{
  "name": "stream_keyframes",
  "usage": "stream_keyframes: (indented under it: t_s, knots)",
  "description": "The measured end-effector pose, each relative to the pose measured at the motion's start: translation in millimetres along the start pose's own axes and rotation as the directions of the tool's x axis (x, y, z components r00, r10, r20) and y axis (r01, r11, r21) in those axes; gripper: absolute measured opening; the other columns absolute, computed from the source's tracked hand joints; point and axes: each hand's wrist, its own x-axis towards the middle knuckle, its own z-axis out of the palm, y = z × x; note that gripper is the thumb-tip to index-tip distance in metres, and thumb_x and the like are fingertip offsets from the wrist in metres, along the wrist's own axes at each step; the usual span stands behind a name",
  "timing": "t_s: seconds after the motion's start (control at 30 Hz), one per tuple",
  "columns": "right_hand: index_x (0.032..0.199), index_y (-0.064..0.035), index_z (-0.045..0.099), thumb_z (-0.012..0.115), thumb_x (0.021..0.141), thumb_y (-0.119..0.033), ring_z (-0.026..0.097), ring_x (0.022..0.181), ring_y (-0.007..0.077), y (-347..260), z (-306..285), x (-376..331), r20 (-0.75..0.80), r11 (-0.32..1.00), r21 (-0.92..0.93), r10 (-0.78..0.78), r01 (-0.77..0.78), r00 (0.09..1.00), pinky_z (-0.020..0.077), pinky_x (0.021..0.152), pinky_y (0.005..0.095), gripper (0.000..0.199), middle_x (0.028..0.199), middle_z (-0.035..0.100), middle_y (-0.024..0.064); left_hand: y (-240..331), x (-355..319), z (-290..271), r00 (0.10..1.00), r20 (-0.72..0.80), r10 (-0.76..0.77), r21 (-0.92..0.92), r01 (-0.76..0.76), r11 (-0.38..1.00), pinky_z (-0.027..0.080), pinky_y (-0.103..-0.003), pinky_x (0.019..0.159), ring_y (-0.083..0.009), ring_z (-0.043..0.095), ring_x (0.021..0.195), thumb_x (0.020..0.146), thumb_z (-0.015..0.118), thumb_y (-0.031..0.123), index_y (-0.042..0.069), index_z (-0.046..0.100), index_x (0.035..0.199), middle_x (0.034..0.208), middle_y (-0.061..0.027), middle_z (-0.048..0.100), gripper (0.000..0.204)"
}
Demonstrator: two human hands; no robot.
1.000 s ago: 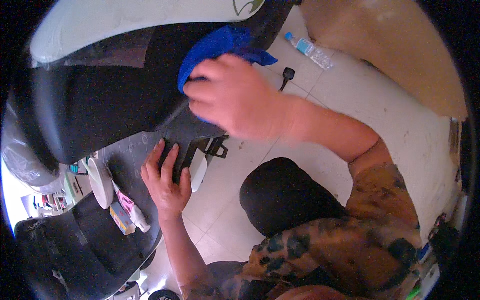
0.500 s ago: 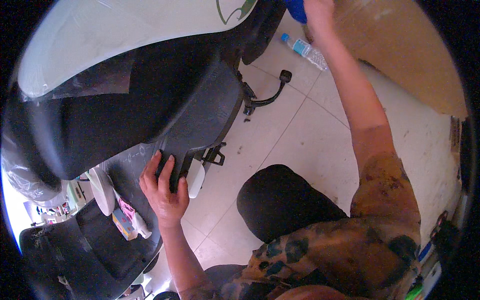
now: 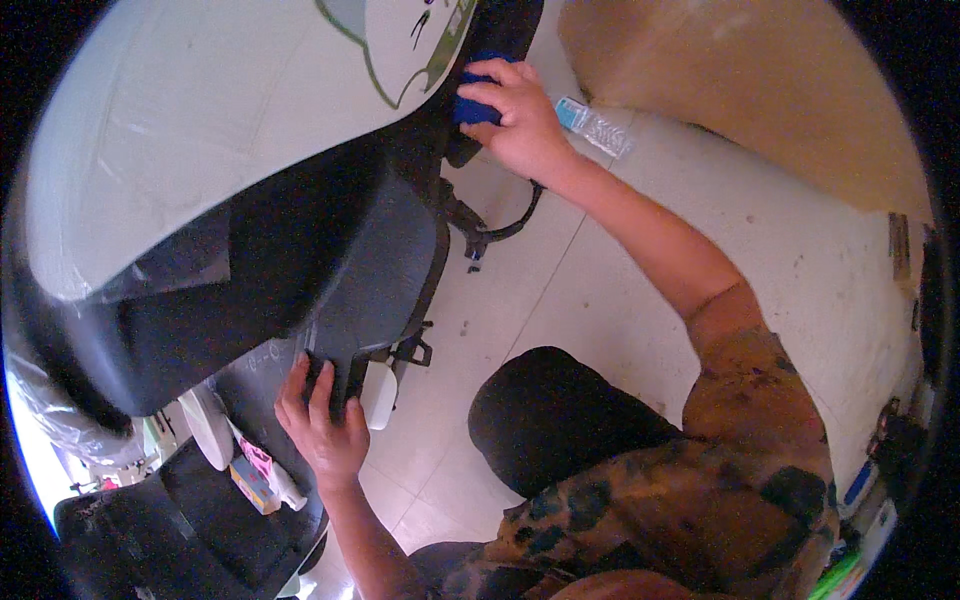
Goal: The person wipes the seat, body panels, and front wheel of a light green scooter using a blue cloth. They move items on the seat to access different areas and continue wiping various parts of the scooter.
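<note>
My right hand (image 3: pixel 522 118) is closed on a dark blue sponge or folded cloth (image 3: pixel 478 102); its exact kind is hard to see. It presses this against the front edge of a scooter, where the white panel (image 3: pixel 250 110) with a green emblem meets black plastic. My left hand (image 3: pixel 322 425) lies with its fingers spread on the black footboard edge (image 3: pixel 335 350), holding nothing. A small white plate-like part (image 3: pixel 378 396) sticks out beside its thumb.
A clear plastic bottle (image 3: pixel 600 128) lies on the tiled floor beyond my right wrist. The black pedal lever (image 3: pixel 500 235) juts from the scooter. A pink-and-white tube (image 3: pixel 270 468) and a small box (image 3: pixel 255 486) rest near the black seat (image 3: pixel 180 530). Brown board (image 3: pixel 740 80) stands at the far right.
My right hand has come from the far right down and left, bringing the blue sponge or cloth onto the scooter. The view has shifted a little; my left hand stays on the footboard edge.
</note>
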Motion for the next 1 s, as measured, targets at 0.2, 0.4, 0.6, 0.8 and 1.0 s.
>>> stream_keyframes:
  t_s: [0.2,0.4,0.6,0.8,1.0]
  knots:
    - [0.104,-0.0105,0.072,0.08,0.065,-0.022,0.061,0.101,0.0288,27,-39,62,0.554,0.982,0.181,-0.052,-0.06,0.831,0.0505,0.088,0.0359,0.042,0.114,0.062,0.0104,-1,-1,-4,0.999,0.032,-0.022,-0.004,0.023,1.0,0.036,-0.05,0.101,-0.0368,0.049,0.12,0.08,0.064,0.016,0.013,0.056,0.127,0.137,-0.0164,0.05,0.048]
    - [0.103,-0.0029,0.072,0.072,0.066,-0.014,0.068,0.084,0.0221,93,-46,141,0.094,0.86,0.104,0.491,-0.499,0.866,0.0538,0.078,0.0345,0.039,0.094,0.073,0.0152,-2,0,-11,0.998,0.06,-0.016,0.004,0.015,1.0,0.036,-0.05,0.101,-0.0379,0.049,0.119,0.082,0.065,0.021,0.012,0.056,0.127,0.135,-0.0183,0.051,0.047]
    - [0.102,-0.005,0.072,0.063,0.081,-0.022,0.063,0.102,0.037,203,-10,180,0.19,0.702,-0.71,0.261,-0.051,0.946,0.0515,0.087,0.0453,0.028,0.106,0.067,0.0188,-1,4,2,0.998,0.066,0.0,-0.046,0.003,0.999,0.037,-0.051,0.1,-0.0391,0.049,0.118,0.087,0.062,0.022,0.008,0.055,0.125,0.134,-0.0215,0.05,0.041]
    - [0.093,0.004,0.066,0.071,0.076,-0.024,0.059,0.099,0.041,90,-17,120,-0.127,0.822,-0.486,0.269,-0.296,0.955,0.0522,0.082,0.0464,0.033,0.106,0.06,0.028,-2,3,-1,0.999,0.035,0.018,-0.03,-0.017,0.999,0.038,-0.05,0.097,-0.0375,0.05,0.117,0.085,0.062,0.022,0.011,0.053,0.125,0.134,-0.0192,0.051,0.043]
    - [0.085,-0.0058,0.068,0.069,0.074,-0.023,0.057,0.099,0.0337,31,-11,79,0.174,0.933,-0.359,0.099,-0.031,0.98,0.0513,0.081,0.0465,0.021,0.103,0.057,0.0113,5,9,-4,1.0,0.014,0.017,0.002,-0.017,1.0,0.038,-0.051,0.097,-0.0379,0.051,0.115,0.083,0.062,0.019,0.011,0.054,0.124,0.134,-0.0195,0.051,0.043]
